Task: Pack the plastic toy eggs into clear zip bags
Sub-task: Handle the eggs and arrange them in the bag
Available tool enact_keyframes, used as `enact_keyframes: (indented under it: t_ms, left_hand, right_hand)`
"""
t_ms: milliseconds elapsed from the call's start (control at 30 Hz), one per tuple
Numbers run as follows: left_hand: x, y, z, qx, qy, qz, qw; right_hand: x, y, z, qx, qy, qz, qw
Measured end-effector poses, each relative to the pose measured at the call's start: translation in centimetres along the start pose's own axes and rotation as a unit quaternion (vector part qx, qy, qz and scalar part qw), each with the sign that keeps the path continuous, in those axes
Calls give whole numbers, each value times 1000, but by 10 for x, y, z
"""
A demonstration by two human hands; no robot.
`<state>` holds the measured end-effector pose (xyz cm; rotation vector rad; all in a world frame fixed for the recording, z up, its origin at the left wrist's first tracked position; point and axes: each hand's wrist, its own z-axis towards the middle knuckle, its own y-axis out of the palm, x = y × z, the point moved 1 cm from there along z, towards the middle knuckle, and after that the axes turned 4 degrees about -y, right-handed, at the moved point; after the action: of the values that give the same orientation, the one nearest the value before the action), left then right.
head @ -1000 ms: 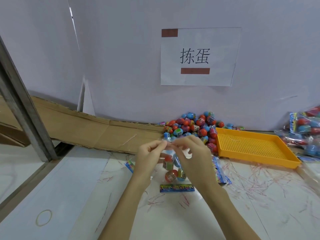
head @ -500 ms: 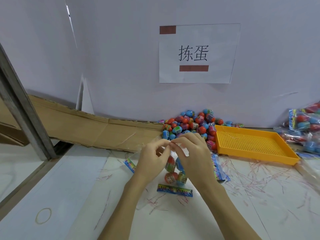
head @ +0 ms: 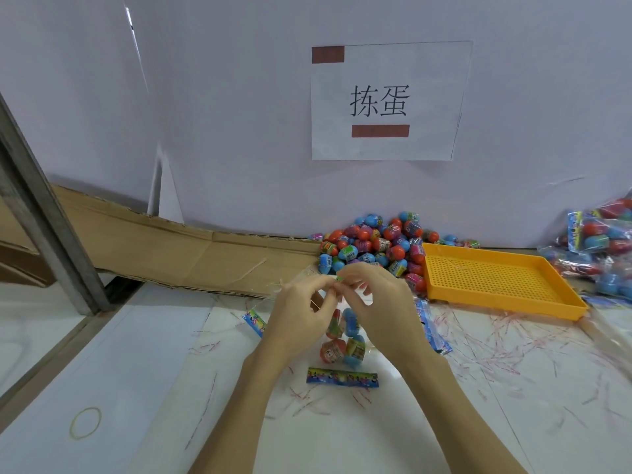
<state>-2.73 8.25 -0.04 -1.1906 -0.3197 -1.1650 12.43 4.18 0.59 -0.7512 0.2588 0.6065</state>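
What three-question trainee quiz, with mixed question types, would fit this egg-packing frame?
1. True or false: the yellow perforated tray holds toy eggs.
2. Multiple choice: the loose egg pile lies (A) left of the tray, against the wall, (B) inside the tray, (C) beside the rubber band.
3. Fill in: the left hand and right hand pinch the top of a clear zip ____ holding eggs.

Key: 1 false; 2 A; 3 bag.
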Motion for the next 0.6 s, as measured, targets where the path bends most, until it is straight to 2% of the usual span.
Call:
enact_keyframes:
  t_ms: [267,400,533,600]
  left_hand:
    - [0,-1,0,9,5,1,1000]
    - [-1,-3,0,15,-10,-5,1000]
    - [-9,-19,2,97,-64,-57,992]
    - [-9,-23,3,103,-82,-88,987]
  right_hand:
    - [-2,1,0,36,-25,-28,999]
    - [-3,-2,2,51,17,-17,998]
    - [16,-25,6,115,88,17,989]
    - [23,-32,6,121,95,20,988]
